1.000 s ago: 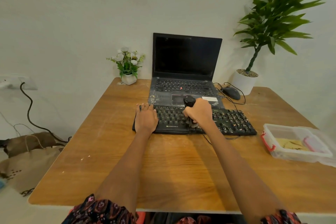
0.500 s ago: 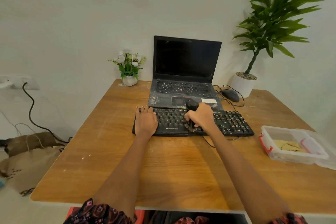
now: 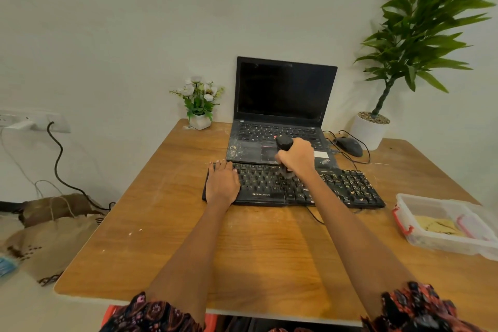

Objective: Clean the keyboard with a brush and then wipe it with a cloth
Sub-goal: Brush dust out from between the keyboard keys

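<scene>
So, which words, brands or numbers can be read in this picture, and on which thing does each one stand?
"ZEBRONICS": on the front edge of the black keyboard, below the keys.
"ThinkPad": on the palm rest of the laptop, tilted and only just readable.
Key legends on both: too small to read.
White sticker on the laptop: no readable text.

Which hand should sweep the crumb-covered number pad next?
Probably the right hand: it already grips the brush over the keyboard, nearer the number pad. The left hand rests flat on the other end, steadying it.
</scene>
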